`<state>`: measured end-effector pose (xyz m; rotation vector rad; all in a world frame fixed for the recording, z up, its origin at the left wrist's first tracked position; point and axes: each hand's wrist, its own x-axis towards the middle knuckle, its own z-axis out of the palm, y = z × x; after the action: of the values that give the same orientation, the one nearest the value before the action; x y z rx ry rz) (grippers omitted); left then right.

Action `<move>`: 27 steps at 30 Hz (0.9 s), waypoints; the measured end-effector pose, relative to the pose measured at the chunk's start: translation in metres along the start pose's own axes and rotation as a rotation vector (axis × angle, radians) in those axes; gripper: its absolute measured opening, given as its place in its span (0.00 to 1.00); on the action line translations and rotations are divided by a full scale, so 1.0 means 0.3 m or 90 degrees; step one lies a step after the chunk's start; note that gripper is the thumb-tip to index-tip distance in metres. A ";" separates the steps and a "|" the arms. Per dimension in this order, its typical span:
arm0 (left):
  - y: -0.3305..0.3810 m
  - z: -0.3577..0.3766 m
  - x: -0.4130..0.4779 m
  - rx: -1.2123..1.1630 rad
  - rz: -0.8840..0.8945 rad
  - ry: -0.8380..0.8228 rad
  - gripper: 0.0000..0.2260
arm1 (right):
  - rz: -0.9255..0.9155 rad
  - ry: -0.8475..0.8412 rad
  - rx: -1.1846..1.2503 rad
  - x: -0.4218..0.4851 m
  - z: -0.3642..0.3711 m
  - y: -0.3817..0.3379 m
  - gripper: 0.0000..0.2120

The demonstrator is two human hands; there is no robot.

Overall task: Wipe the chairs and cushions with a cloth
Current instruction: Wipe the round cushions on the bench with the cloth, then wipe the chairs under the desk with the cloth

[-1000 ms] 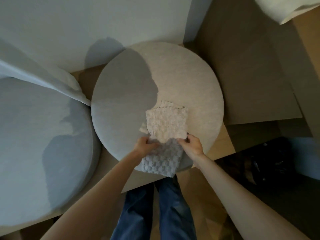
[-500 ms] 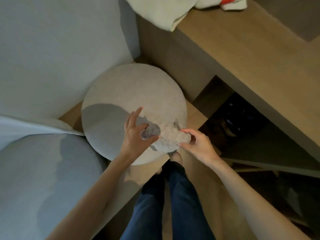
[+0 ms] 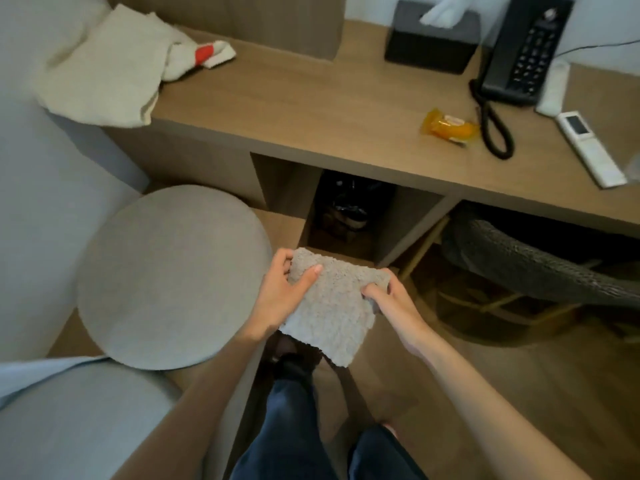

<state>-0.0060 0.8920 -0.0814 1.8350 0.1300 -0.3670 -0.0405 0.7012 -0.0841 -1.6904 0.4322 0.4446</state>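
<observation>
Cloth (image 3: 332, 306), a nubby, looped grey-beige square, hangs in the air between both hands, just right of the round, smooth-woven stool cushion (image 3: 173, 275) and in front of the wooden desk (image 3: 329, 109). The left hand (image 3: 280, 296) grips its upper left corner, thumb on top and fingers curled behind. The right hand (image 3: 394, 306) pinches the bunched right edge.

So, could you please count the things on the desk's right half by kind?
Remote controls: 2
Telephone: 1
Tissue box: 1
Orange snack packet: 1
Total: 5, excluding a blurred clear thing at the frame edge.
</observation>
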 end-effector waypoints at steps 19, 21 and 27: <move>0.420 1.130 -0.315 0.239 0.181 -0.211 0.14 | 0.016 0.386 0.286 -0.685 -1.071 0.368 0.07; 0.447 1.225 -0.281 0.281 0.222 -0.225 0.17 | 0.037 0.436 0.292 -0.698 -1.168 0.419 0.11; 0.497 1.558 -0.156 0.441 0.400 -0.271 0.23 | 0.085 0.534 0.288 -0.664 -1.462 0.532 0.12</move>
<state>-0.0947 0.4085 -0.0472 2.2884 -0.9515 -0.3663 -0.2709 0.2504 -0.0482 -1.3384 1.1640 -0.2896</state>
